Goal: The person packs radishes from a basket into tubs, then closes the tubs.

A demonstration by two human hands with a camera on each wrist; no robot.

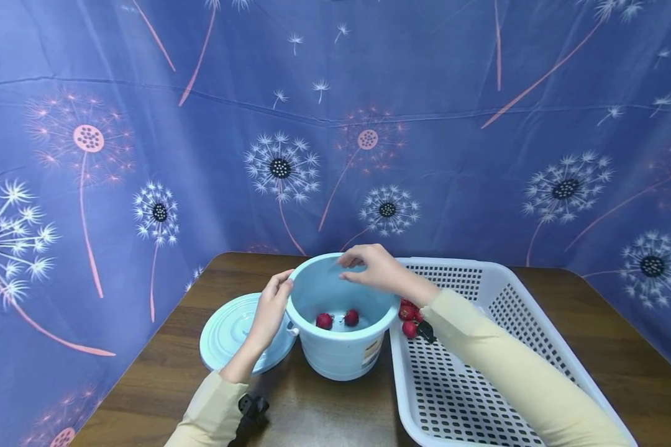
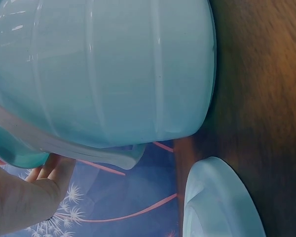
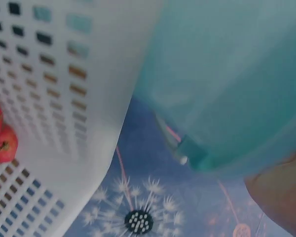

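A light blue bucket (image 1: 343, 354) stands on the table with two red radishes (image 1: 324, 321) on its bottom. My left hand (image 1: 269, 307) grips the left side of the rim, and in the left wrist view its fingers (image 2: 52, 170) reach over that edge. Above the back right of the bucket's mouth is my right hand (image 1: 371, 267), fingers bent, with a gap to the thumb and nothing visible between them. To the right, a white perforated basket (image 1: 405, 397) has several more radishes (image 3: 4, 143) near its left wall, partly hidden by my right arm.
A round blue lid (image 1: 223, 335) lies left of the bucket, partly under my left forearm. The brown wooden table (image 1: 324, 413) ends at a blue curtain (image 1: 453, 186) with a dandelion print. The basket stands close against the bucket's right side.
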